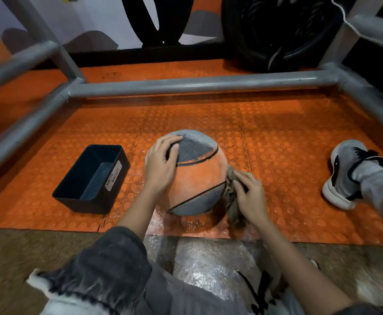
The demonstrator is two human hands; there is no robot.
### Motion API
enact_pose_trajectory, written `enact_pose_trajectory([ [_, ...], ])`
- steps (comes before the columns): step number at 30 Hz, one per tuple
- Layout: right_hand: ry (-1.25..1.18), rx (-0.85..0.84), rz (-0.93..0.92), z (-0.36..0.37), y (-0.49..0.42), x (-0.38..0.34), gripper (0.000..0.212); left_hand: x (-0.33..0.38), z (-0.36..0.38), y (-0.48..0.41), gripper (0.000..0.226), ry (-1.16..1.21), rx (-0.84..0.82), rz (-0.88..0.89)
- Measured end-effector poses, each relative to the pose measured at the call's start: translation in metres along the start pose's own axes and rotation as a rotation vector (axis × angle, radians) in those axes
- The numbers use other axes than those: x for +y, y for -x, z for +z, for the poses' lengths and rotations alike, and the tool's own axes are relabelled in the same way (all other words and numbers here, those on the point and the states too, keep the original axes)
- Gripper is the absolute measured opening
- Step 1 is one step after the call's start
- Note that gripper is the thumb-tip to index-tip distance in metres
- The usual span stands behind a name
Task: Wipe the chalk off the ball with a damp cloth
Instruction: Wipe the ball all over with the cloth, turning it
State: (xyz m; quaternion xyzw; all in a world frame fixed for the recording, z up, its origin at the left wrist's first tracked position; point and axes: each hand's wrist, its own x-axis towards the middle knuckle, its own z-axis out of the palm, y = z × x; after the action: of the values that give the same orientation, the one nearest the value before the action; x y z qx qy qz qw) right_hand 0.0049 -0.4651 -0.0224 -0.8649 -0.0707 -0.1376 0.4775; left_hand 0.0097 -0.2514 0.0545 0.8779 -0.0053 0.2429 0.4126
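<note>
Mat [277, 133] lies under the ball [197, 178], which is orange and grey, dusted white. Left of the ball stands a black bin [79, 201]. Left hand [161, 164] rests flat on the ball's top, fingers spread; right hand [249, 196] pinches a brown cloth [232, 201] against the ball's right side.

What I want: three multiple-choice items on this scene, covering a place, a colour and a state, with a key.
1. The black bin sits where relative to the ball? A. left of it B. right of it C. on top of it
2. The studded floor mat is what colour? A. blue B. orange C. green
3. The right hand is doing what? A. lying flat on the floor B. holding the cloth against the ball C. gripping the bin
1 A, it stands on the left hand's side; 2 B, orange tiles all round; 3 B, cloth pinned to the ball's side.
</note>
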Motion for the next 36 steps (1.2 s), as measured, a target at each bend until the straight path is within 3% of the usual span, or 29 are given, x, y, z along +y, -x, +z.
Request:
enact_pose_trajectory([
  [5,-0.156,0.081,0.071,0.008,-0.014,-0.044,0.028,-0.01,-0.006,0.014,0.026,0.06,0.078,0.037],
  [11,0.128,0.052,-0.435,0.025,0.029,-0.09,0.029,-0.012,-0.008,0.031,0.025,0.061,0.109,0.104],
  [12,0.143,0.033,-0.439,0.023,0.024,-0.086,0.03,-0.013,-0.008,0.034,0.025,0.051,0.119,0.117],
  [16,0.024,0.018,-0.09,0.004,-0.014,-0.05,0.029,-0.007,-0.006,0.048,0.026,0.028,0.164,0.112],
  [18,0.007,-0.003,-0.017,0.0,-0.015,-0.046,0.027,-0.004,-0.002,0.055,0.028,-0.005,0.191,0.121],
  [21,0.013,0.085,-0.103,0.005,0.004,-0.073,0.028,-0.001,0.003,0.06,0.029,-0.063,0.2,0.123],
  [24,0.057,0.056,-0.247,0.006,0.011,-0.088,0.029,0.011,0.001,0.06,0.028,-0.102,0.17,0.124],
  [27,0.031,0.061,-0.195,-0.003,0.0,-0.078,0.029,0.025,-0.01,0.045,0.024,-0.173,0.132,0.176],
  [30,0.037,0.1,-0.169,-0.008,0.003,-0.069,0.034,0.04,-0.009,0.011,0.025,-0.1,0.059,-0.08],
  [32,0.099,0.12,-0.254,-0.008,0.01,-0.069,0.033,0.045,0.002,-0.004,0.03,-0.169,-0.023,-0.306],
  [36,0.203,0.182,-0.471,-0.004,0.02,-0.067,0.026,0.046,0.019,-0.006,0.036,-0.357,-0.116,-0.28],
])
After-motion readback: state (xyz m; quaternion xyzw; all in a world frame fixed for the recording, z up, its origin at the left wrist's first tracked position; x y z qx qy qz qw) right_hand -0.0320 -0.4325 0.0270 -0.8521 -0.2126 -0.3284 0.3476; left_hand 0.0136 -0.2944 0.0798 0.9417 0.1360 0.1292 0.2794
